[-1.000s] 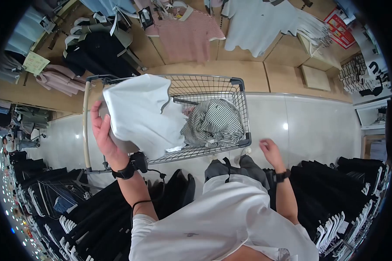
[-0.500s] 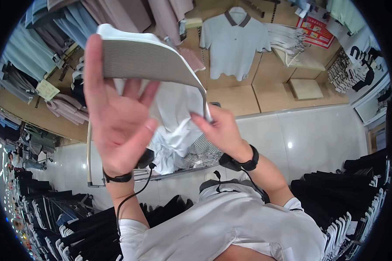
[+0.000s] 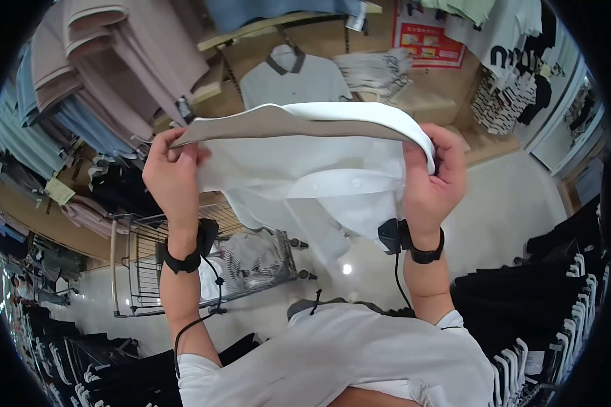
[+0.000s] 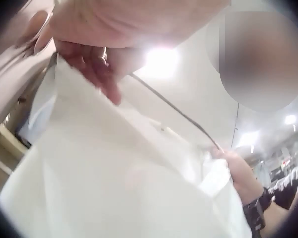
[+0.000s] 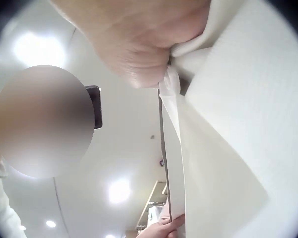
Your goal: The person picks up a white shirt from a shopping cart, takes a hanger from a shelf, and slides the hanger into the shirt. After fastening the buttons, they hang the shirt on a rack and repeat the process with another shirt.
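Note:
A white garment (image 3: pixel 251 163) with a taupe band (image 3: pixel 251 127) along its upper edge is stretched between both hands, above and beyond the cart. The left hand (image 3: pixel 173 173) pinches its left end with curled fingers. At the other end the right hand (image 3: pixel 436 180) grips the edge, fingers curled round the white cloth. Buttons show on a white strip in the middle. In the left wrist view the left hand (image 4: pixel 109 39) holds the cloth (image 4: pixel 99 158) from above. The right wrist view has the right hand (image 5: pixel 144 39) closed on bunched white fabric (image 5: pixel 238 99).
A wire shopping cart (image 3: pixel 142 264) stands below left, with a striped garment (image 3: pixel 251 258) in it. Clothes hang along the wall, among them a grey polo shirt (image 3: pixel 293 81). Black garments (image 3: pixel 516 292) on white hangers line the lower right. A red sign (image 3: pixel 429 47) is at the back.
The white garment has come up from the cart and is now spread wide. The left hand, spread half a second ago, now pinches its end; the right hand has moved right with its edge.

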`<state>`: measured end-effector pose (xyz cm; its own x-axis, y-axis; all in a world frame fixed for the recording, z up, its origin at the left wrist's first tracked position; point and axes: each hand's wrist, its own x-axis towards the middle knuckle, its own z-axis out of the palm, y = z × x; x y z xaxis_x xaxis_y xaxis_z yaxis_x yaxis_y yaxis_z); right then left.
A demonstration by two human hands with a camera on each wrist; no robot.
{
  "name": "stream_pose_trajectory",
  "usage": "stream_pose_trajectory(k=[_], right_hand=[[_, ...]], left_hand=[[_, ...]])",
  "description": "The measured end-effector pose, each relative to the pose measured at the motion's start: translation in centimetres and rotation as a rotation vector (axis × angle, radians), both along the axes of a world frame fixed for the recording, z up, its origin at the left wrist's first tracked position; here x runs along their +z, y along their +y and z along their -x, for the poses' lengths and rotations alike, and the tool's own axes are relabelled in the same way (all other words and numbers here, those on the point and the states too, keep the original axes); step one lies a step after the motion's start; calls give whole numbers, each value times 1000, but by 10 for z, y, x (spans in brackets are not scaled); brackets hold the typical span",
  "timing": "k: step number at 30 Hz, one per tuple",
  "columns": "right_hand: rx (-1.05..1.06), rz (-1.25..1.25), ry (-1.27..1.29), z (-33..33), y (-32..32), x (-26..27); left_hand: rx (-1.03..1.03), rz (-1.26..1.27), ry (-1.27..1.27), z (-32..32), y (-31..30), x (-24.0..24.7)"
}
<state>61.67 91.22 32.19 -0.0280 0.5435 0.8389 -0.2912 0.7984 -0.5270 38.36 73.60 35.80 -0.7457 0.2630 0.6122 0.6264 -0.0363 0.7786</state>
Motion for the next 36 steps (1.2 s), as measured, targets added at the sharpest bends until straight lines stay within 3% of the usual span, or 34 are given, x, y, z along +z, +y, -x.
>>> stream_pose_trajectory(k=[2, 4, 6, 8, 10, 12, 14, 16, 18, 21, 25, 30, 34, 36], right_hand=[[-45, 54, -33, -24, 23, -13], [21, 271, -10, -45, 42, -25], [13, 304, -41, -59, 54, -38], [-13, 315, -135, -72, 58, -45], [22, 349, -120, -81, 62, -48], [13, 337, -155, -88, 69, -54], [14, 353, -189, -96, 74, -61], [-6, 499, -201, -98, 76, -75], [-1, 517, -245, -95, 83, -92], [54, 569, -386, -89, 94, -111], [122, 468, -513, -63, 114, -117], [131, 276, -722, -26, 159, -150], [141, 400, -994, -18, 205, -192], [61, 659, -1112, -22, 229, -216]], left_hand=[[-69, 82, -73, -15, 24, -2], [-61, 237, -196, -21, 51, -12], [-93, 247, -167, -27, 79, -40], [108, 180, 299, -34, 106, -64], [132, 216, 332, -46, 121, -78], [5, 258, 38, -50, 134, -100], [-203, 287, -346, -42, 143, -157], [-658, 165, -1117, -80, 141, -160], [-649, -34, -1456, -102, 148, -205], [-743, -52, -1500, -110, 156, -258], [-766, 180, -1428, -109, 179, -287], [-711, 326, -1261, -84, 210, -275], [-576, 306, -1123, -50, 229, -301], [-558, 193, -1144, -38, 244, -309]])
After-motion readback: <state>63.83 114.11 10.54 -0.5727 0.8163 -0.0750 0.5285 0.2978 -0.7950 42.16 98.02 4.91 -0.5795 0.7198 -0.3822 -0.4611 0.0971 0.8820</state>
